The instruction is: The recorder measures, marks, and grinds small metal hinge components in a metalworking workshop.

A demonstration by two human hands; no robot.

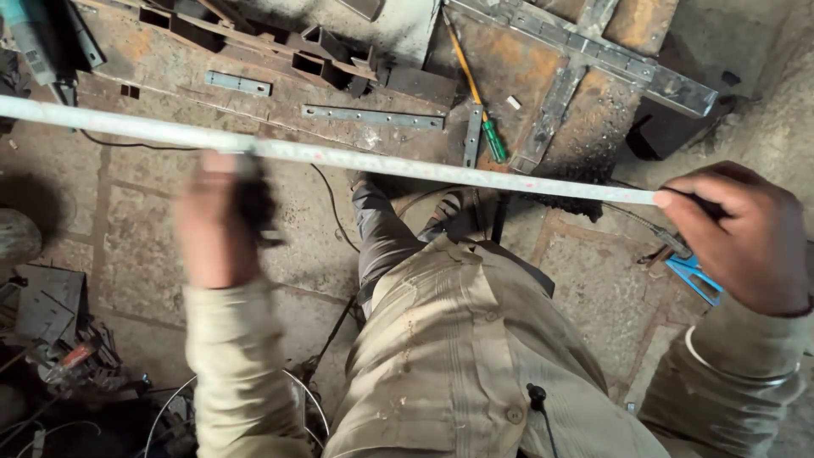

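The person is holding a long pale metal bar (381,161) level across the body, above the stone floor (127,220). The right hand (746,237) is pinching the bar's near end, fingers (678,197) pressed together on it. The left hand (222,222) is blurred, gripping a dark tool (254,203) just under the bar; how its fingers are set I cannot tell. This looks like marking or checking the bar. Any next move is calling for a steady right hand. A green-handled screwdriver (494,140) is lying on the rusty steel desk (356,136) beyond.
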